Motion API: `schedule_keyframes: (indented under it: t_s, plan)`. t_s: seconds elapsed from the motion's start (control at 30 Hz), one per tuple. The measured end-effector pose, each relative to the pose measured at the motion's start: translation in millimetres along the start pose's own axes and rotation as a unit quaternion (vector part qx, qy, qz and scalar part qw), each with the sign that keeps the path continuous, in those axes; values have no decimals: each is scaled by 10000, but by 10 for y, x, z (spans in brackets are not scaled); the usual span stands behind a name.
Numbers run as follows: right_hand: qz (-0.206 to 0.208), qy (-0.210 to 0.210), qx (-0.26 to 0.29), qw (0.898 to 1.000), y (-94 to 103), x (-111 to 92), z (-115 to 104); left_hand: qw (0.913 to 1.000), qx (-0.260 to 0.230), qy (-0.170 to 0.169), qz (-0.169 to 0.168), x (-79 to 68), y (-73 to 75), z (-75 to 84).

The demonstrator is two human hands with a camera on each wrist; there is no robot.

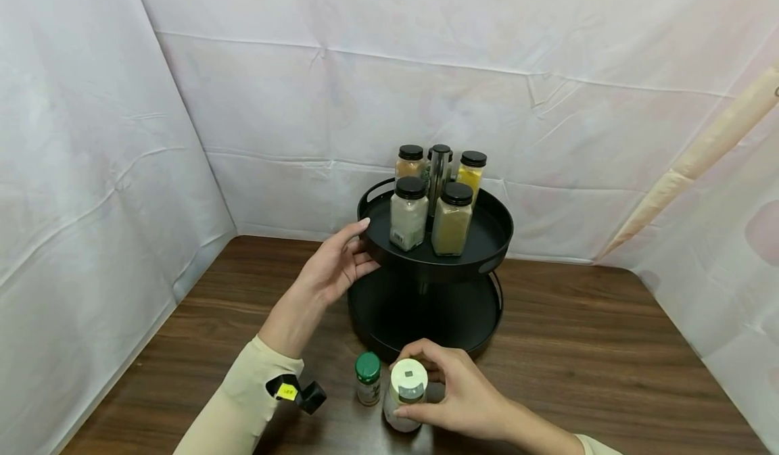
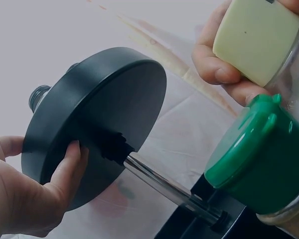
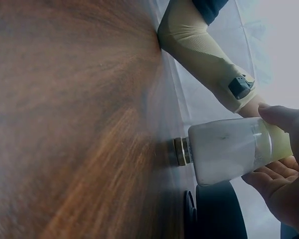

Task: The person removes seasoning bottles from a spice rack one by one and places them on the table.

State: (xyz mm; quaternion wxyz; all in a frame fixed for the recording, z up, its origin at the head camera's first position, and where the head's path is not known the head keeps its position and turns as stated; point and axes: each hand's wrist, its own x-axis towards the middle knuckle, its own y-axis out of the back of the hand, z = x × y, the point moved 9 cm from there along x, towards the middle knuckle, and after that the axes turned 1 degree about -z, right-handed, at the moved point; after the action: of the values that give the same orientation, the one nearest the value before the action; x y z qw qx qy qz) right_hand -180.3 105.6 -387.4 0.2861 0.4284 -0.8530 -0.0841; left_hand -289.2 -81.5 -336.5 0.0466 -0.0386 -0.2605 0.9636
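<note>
A black two-tier round rack (image 1: 420, 316) stands on the table. My left hand (image 1: 335, 266) grips the left rim of its upper tray (image 1: 374, 232), thumb over the edge and fingers beneath. My right hand (image 1: 462, 394) holds a clear jar of white contents (image 3: 222, 149) by its pale yellow cap (image 1: 409, 377), in front of the lower tray. Whether the jar's base touches the table I cannot tell. Just left of that jar stands a small shaker bottle with a green cap (image 1: 368, 368), which looms close in the left wrist view (image 2: 259, 154).
On the upper tray, several black-capped spice jars surround the metal post (image 1: 438, 178), among them a white one (image 1: 408, 218), a tan one (image 1: 452, 228) and a yellow one (image 1: 470, 174). White cloth (image 1: 426, 49) hangs behind and beside the brown wooden table (image 1: 584, 347).
</note>
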Motion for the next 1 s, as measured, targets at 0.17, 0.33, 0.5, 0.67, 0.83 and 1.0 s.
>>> schedule_keyframes:
  t_s: [0.17,0.33,0.5,0.67,0.83,1.0]
  plan:
    - [-40,-20,-14,10000,-5,-1,12,10000,2,7,33,-2,8,0]
    - [-65,-64,29,10000,-19,-5,31,10000,20,0,36,-1,6,4]
    - [-80,-22,1,10000,-24,-16,39,10000,19,20,27,6,5,-6]
    - [-71,-40,-33,10000,-26,-16,63,10000,12,5,12,8,7,-8]
    - [-106,-114,-52,9999,-40,-22,88,10000,21,16,27,10,11,-12]
    - [-110,-88,-115,9998,-52,-27,100,10000,28,10,28,12,8,-14]
